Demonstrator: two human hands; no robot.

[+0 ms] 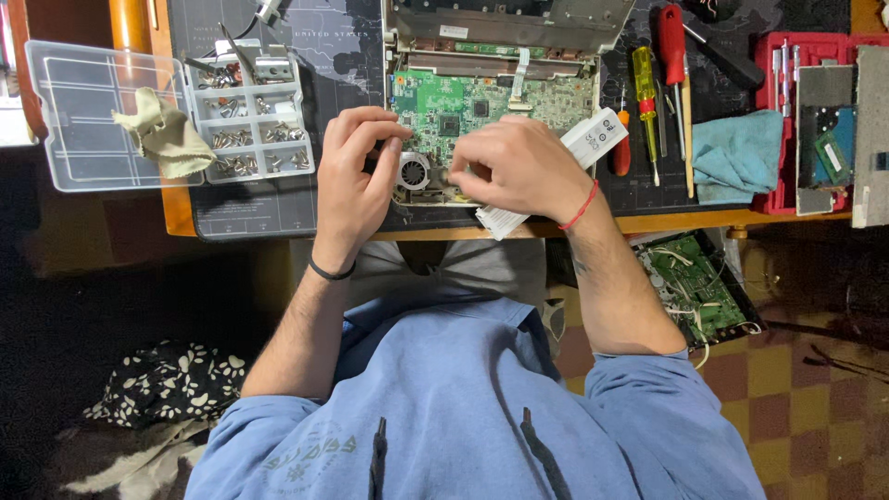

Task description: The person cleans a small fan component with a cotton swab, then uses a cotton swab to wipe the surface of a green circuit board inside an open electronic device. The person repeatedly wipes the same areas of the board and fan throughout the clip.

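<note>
An opened laptop base with a green circuit board [463,106] lies on the dark desk mat [333,56] at the table's near edge. My left hand [356,176] rests beside the round cooling fan [414,172], fingers curled over the board's left part. My right hand [519,167] is closed over the area just right of the fan; what its fingertips pinch is hidden. A white rectangular battery-like block [597,137] lies under my right hand, sticking out on both sides.
A clear compartment box of screws [250,125] with its open lid [83,111] and a yellowish cloth [167,134] sits left. Right: red and yellow screwdrivers [644,88], a blue cloth [736,153], a red tool tray [815,120]. Another circuit board [699,287] lies below the table.
</note>
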